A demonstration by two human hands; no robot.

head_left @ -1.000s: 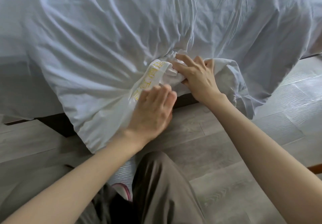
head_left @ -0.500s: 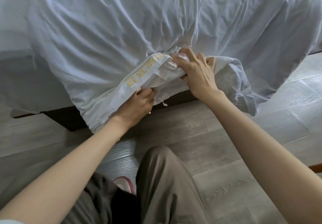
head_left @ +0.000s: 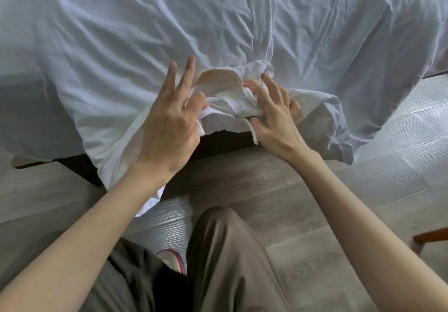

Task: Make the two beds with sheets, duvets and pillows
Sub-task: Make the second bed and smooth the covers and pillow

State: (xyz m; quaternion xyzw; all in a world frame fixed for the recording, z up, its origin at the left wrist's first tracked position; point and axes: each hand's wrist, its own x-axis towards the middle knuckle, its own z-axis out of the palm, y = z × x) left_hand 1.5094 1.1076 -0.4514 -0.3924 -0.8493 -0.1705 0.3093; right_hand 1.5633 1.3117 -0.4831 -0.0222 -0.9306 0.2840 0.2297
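At the left, the white cover (head_left: 218, 32) hangs over the bed's side, and its lower edge falls to the wooden floor (head_left: 303, 190) just beside the left forearm. Under the hem, the dark bed base (head_left: 225, 139) shows as a narrow band between the two wrists. Bare floor lies open in front of the bed on both sides of the bent knee (head_left: 230, 251), with a shoe (head_left: 173, 259) just left of it.

The left hand (head_left: 169, 122) is raised against the cover's gathered corner (head_left: 230, 86), with two fingers straight and pointing up the bed. Its lower fingers curl in and pinch a fold of the white cover at its right edge. The right hand (head_left: 274, 115) touches the same bunch from the other side. Its fingers are spread and bent over the cloth, gripping the white cover, and a thin tie strip (head_left: 253, 133) dangles below.

Further right, the cover's edge droops in a loose flap towards the floor, and a brown wooden piece (head_left: 431, 236) pokes in at the frame's edge.
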